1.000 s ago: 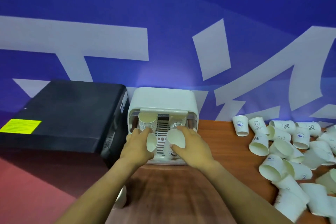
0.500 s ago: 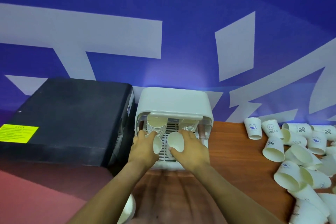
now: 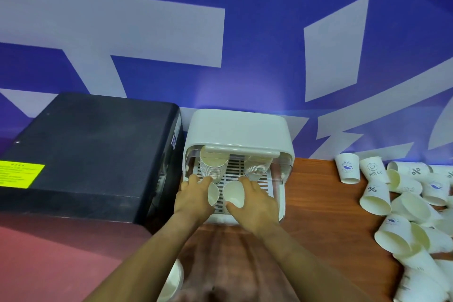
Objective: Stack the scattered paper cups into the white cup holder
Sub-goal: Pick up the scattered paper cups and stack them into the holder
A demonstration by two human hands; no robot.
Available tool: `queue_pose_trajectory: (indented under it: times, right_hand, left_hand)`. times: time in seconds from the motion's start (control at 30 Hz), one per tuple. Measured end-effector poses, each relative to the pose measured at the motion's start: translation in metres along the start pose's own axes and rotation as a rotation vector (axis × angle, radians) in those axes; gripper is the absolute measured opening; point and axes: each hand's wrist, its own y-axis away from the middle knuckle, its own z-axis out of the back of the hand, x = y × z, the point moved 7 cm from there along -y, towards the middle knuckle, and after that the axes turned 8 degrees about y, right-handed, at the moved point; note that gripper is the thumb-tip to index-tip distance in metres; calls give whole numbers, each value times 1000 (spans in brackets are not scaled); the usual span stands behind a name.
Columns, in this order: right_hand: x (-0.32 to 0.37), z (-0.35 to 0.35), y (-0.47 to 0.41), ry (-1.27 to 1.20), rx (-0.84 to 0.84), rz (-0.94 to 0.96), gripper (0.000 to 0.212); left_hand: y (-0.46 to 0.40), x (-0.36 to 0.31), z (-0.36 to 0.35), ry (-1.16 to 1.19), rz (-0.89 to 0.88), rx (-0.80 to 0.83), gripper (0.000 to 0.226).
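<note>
The white cup holder (image 3: 239, 130) stands against the blue wall, its front open over a slatted tray. Inside it a tall stack of paper cups (image 3: 212, 168) stands at the left and a shorter stack (image 3: 257, 167) at the right. My left hand (image 3: 193, 195) grips a paper cup (image 3: 212, 194) at the tray's front left. My right hand (image 3: 257, 200) grips another paper cup (image 3: 234, 193) beside it, mouth facing me. Several scattered paper cups (image 3: 402, 206) lie and stand on the wooden table to the right.
A large black box (image 3: 93, 149) with a yellow label stands right against the holder's left side. The wooden table (image 3: 318, 216) stretches between the holder and the cup pile. One more paper cup (image 3: 174, 282) lies under my left forearm near the table's front edge.
Both hands stay at the holder's tray, each with its cup. The view has shifted so the holder sits lower right and the scattered cups slide toward the right edge.
</note>
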Motion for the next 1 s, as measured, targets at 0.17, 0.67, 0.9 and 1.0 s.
queue_pose_trajectory:
  times: [0.17, 0.67, 0.9, 1.0]
  right_hand:
    - [-3, -6, 2, 11, 13, 16, 72]
    - [-19, 33, 25, -51, -3, 45, 73]
    - [-52, 64, 75, -179, -108, 42, 63]
    - [-63, 74, 97, -205, -149, 57, 61]
  left_hand:
    - [0, 3, -5, -30, 22, 26, 71]
    - [33, -26, 31, 44, -80, 4, 76]
    - [96, -86, 39, 216, -292, -66, 61]
    - [119, -104, 28, 257, -322, -72, 59]
